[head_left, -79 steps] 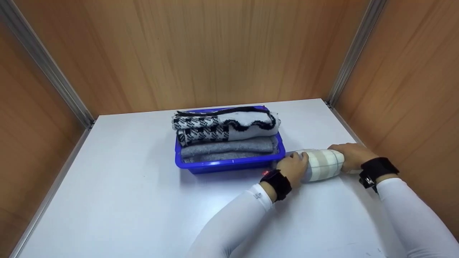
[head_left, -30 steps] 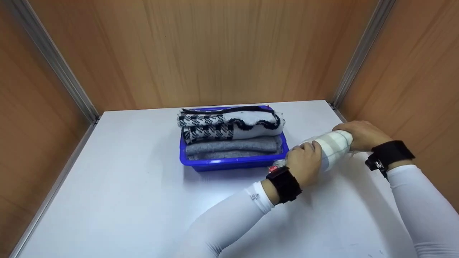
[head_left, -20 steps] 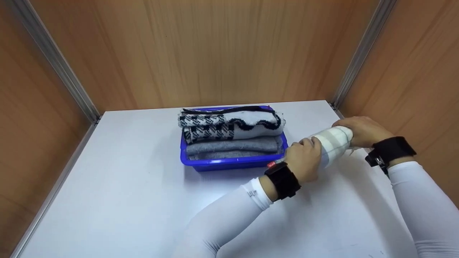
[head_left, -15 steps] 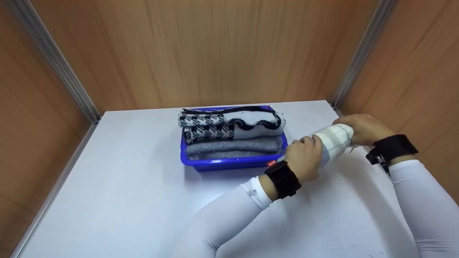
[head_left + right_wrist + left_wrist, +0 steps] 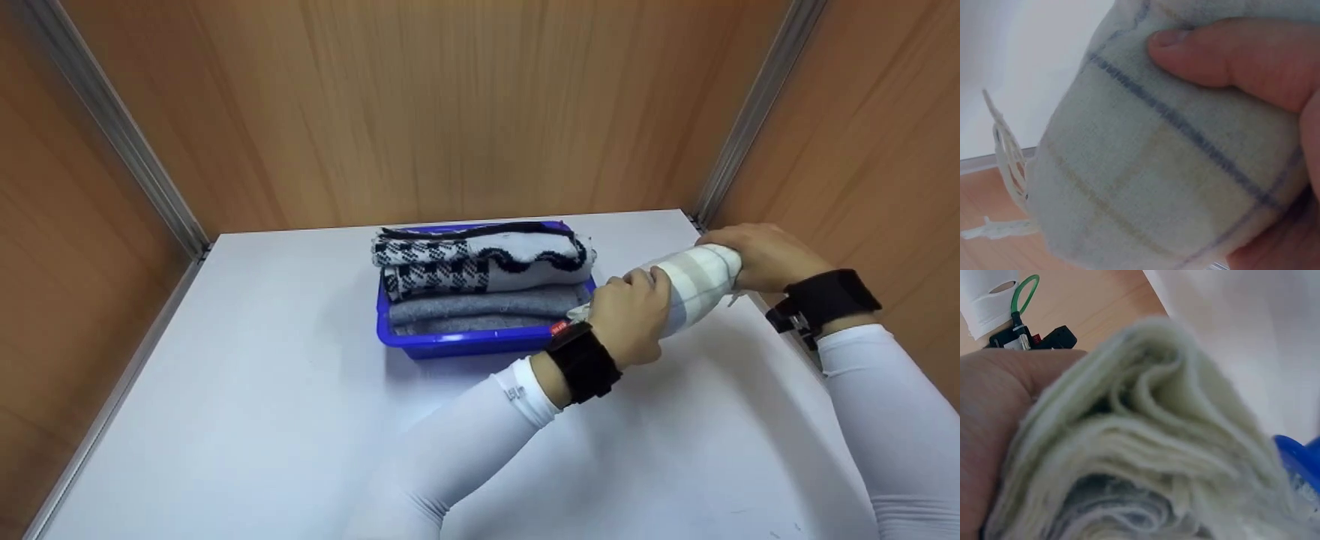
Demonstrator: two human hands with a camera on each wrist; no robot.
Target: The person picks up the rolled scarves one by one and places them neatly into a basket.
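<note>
Both hands grip a rolled cream plaid scarf (image 5: 694,281), held slantwise above the table just right of the blue basket (image 5: 457,341). My left hand (image 5: 628,319) curls over its near left part, and my right hand (image 5: 769,259) grasps the far right end. The right wrist view shows the thumb pressed on the checked cloth and loose fringe (image 5: 1013,169) hanging off the end. In the left wrist view, the scarf's rolled layers (image 5: 1134,433) fill the picture. A red tag (image 5: 559,328) shows beside the left wrist, at the basket's front right corner.
Inside the basket lie a folded grey cloth (image 5: 487,304) at the front and a black-and-white patterned knit roll (image 5: 480,259) behind it, rising above the rim. Wooden panels (image 5: 450,112) enclose the white table (image 5: 262,390) at the back and sides.
The scarf was flat on the table beside the basket; it has been lifted and tilted, its right end rising. Lately both hands shifted slightly up and away, the tag end coming over the basket's corner.
</note>
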